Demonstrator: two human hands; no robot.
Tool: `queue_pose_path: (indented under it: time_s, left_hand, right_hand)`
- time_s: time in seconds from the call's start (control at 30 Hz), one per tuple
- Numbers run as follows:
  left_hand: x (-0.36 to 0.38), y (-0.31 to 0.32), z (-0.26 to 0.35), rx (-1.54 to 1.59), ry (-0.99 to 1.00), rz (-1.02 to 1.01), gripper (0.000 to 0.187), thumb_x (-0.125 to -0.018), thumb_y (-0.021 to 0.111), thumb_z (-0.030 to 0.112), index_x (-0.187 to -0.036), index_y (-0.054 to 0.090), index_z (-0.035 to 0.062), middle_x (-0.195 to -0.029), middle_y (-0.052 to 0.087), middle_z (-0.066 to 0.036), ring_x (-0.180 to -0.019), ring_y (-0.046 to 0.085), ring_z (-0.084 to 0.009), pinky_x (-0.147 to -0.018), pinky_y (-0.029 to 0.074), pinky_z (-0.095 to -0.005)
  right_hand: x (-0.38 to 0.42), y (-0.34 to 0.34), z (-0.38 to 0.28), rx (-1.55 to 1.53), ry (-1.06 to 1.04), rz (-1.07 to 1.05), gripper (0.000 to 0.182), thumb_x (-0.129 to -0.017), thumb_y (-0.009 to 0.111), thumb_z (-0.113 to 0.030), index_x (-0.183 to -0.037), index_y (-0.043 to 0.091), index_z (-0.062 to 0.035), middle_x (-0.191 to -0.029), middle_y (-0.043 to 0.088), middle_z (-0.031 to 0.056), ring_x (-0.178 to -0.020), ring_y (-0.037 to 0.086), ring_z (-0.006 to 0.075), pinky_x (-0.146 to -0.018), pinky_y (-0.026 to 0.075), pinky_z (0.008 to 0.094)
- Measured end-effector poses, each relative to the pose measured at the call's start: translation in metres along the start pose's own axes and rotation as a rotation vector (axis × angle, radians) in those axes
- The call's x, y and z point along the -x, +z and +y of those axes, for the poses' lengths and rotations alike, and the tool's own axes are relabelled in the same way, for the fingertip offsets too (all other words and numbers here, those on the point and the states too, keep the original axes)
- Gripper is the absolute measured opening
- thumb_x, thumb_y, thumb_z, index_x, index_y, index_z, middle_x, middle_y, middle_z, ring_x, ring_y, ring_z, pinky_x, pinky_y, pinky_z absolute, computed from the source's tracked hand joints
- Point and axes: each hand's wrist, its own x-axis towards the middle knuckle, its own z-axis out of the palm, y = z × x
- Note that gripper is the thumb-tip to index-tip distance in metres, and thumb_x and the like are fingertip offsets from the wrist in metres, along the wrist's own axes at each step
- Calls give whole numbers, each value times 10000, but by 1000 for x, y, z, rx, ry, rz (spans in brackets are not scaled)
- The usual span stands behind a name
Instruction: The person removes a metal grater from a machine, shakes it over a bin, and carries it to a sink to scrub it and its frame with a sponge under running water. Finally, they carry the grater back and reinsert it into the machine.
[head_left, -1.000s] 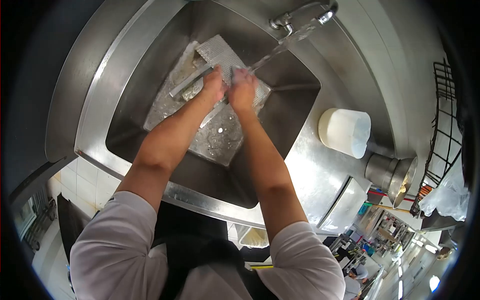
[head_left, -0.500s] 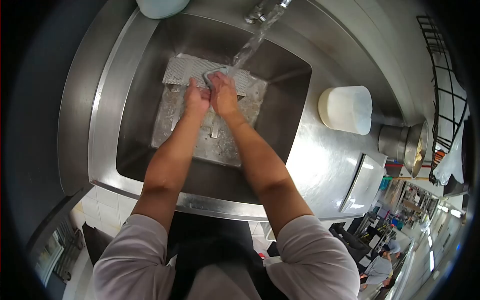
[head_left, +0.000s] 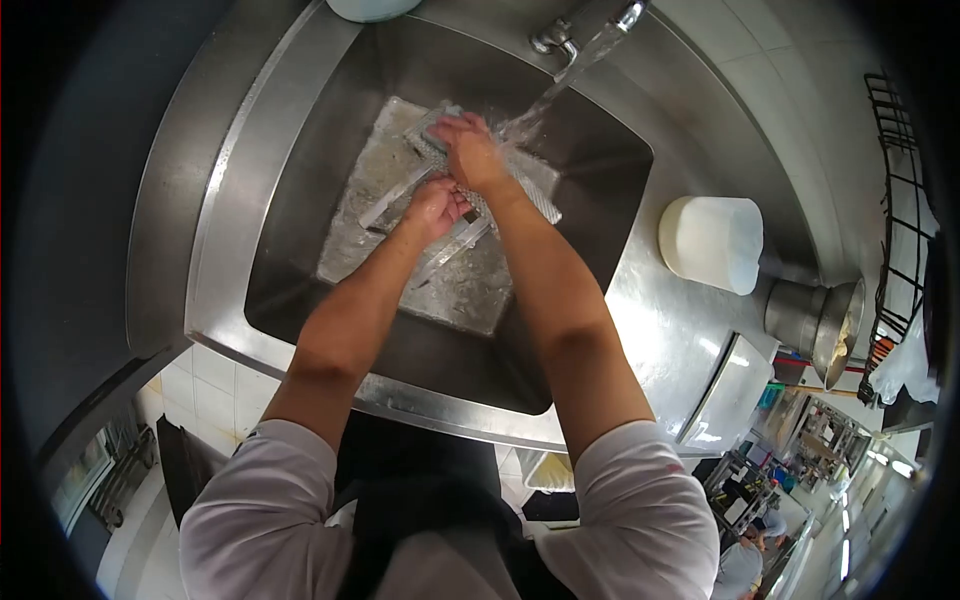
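A metal piece with a dimpled or perforated face (head_left: 540, 196) and long flat side strips lies tilted in the sink. My left hand (head_left: 438, 205) is curled at its near edge, gripping it from below. On its face, my right hand (head_left: 472, 150) presses a greyish-blue cloth or pad (head_left: 440, 118), partly hidden under the fingers. Water (head_left: 530, 118) runs from the tap (head_left: 628, 16) just right of my right hand and splashes there. Beneath the piece is a worn flat sheet (head_left: 460, 300) on the sink bottom.
The steel sink (head_left: 285, 285) surrounds both hands. On the right counter stand a white plastic container (head_left: 712, 243), metal pots (head_left: 815, 315) and a flat steel lid or panel (head_left: 725, 393). A pale container (head_left: 372, 8) sits at the top rim. A person (head_left: 740, 568) is far off at lower right.
The metal piece has turned clockwise and tips differently, showing its side strips. My left hand has come lower beside it, while the right hand with the cloth has shifted slightly up. The view has shifted.
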Motion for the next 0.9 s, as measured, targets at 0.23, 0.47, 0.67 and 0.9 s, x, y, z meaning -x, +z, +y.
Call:
queue_pose_path:
  time_s: [0.23,0.47,0.67,0.9]
  left_hand:
    - [-33,-6,-2,140,7,131,152,-995,469,183,-1058,552,72,-1000,607,-73,-848,592,-176,-728,497,-346]
    - [-49,20,25,254,74,480,291,-987,440,162,-1214,525,1,-1217,581,-152,-1085,585,-293,-935,486,-460]
    - [-113,-34,7,402,-75,173,359,-992,371,184,-1273,511,10,-1311,535,-163,-1194,529,-331,-997,439,-546]
    - [-103,-22,5,169,-131,199,374,-997,358,349,-1172,565,91,-1014,633,-109,-807,623,-249,-655,527,-416]
  right_hand:
    - [45,-53,7,176,173,-241,390,-763,624,-96,-1141,658,-186,-1218,604,99,-1127,545,320,-1001,395,457]
    - [63,-106,-14,131,339,87,502,-706,636,-32,-1199,609,-125,-1230,561,138,-1068,508,395,-924,431,472]
    - [55,-98,-54,15,277,340,521,-739,571,18,-1247,574,-97,-1273,498,204,-1087,477,424,-956,411,466]
    - [34,-82,-43,-116,212,384,542,-727,557,48,-1249,581,-94,-1266,528,207,-1115,494,418,-986,408,460]
